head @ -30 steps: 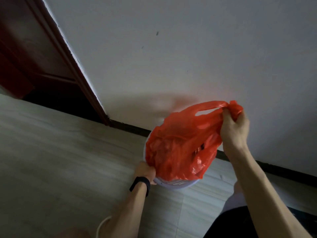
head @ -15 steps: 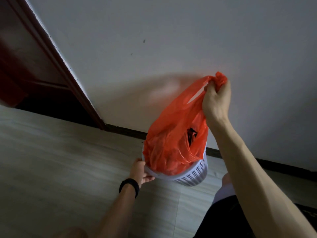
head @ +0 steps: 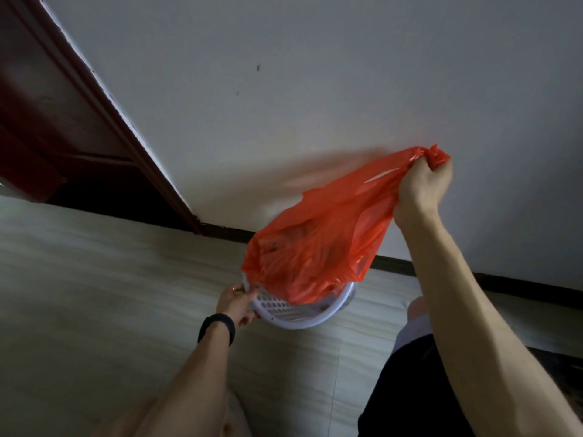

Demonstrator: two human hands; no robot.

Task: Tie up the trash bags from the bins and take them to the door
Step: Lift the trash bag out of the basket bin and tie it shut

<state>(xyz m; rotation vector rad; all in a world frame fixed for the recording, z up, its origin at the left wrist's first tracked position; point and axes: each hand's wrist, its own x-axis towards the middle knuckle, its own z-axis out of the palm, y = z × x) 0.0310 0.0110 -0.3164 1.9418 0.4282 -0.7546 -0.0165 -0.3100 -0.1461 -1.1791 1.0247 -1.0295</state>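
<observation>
While the white wall (head: 315,89) fills everything behind the bin (head: 293,316) and pale floor (head: 94,294) runs under it, the red trash bag (head: 315,241) is stretched up and rightward, its bottom end inside the bin's rim. Right grip (head: 421,187) is fisted round the bag's bunched handles, well above the bin. Left grip (head: 235,301) pinches the bin's left rim, black wristband (head: 216,328) just below.

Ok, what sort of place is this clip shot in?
Most likely a room in a home: a small white bin with a red bag, a pale floor, a plain wall and a dark wooden door frame.
</observation>
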